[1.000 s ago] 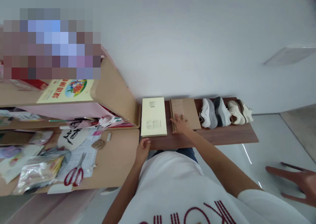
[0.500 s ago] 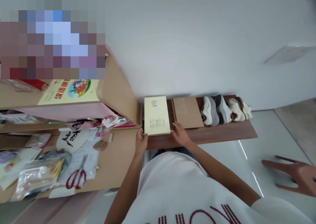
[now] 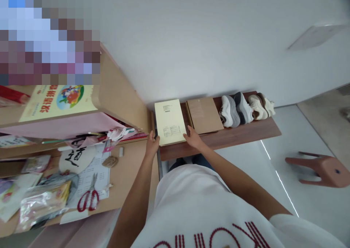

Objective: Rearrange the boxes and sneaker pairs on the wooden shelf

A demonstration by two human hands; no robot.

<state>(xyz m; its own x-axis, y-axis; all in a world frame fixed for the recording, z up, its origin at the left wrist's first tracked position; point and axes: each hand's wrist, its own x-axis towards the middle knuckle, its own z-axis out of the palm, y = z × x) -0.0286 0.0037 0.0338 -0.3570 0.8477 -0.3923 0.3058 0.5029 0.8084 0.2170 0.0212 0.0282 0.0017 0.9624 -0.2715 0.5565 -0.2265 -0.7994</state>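
A pale yellow flat box (image 3: 169, 120) with small black print lies on a dark reddish-brown board (image 3: 246, 136) against the wall. My left hand (image 3: 151, 145) grips its near left corner, thumb at the front edge and fingers along the side. At its near right corner, my right hand (image 3: 194, 138) holds it the same way, with the fingers reaching into the gap beside a brown cardboard box (image 3: 205, 113). The undersides of the pale box and some fingertips are hidden.
Several shoes (image 3: 240, 109) stand in a row right of the brown box. On the left, a desk (image 3: 128, 167) with a shelf carries red-handled scissors (image 3: 89, 198), papers and plastic packets (image 3: 45, 200). A reddish-brown stool (image 3: 325, 169) stands on the floor at right.
My right hand has closed in against the pale box's right side, and my left hand stays at its left corner. The view has shifted slightly, with the shelf moving leftward and the box upward.
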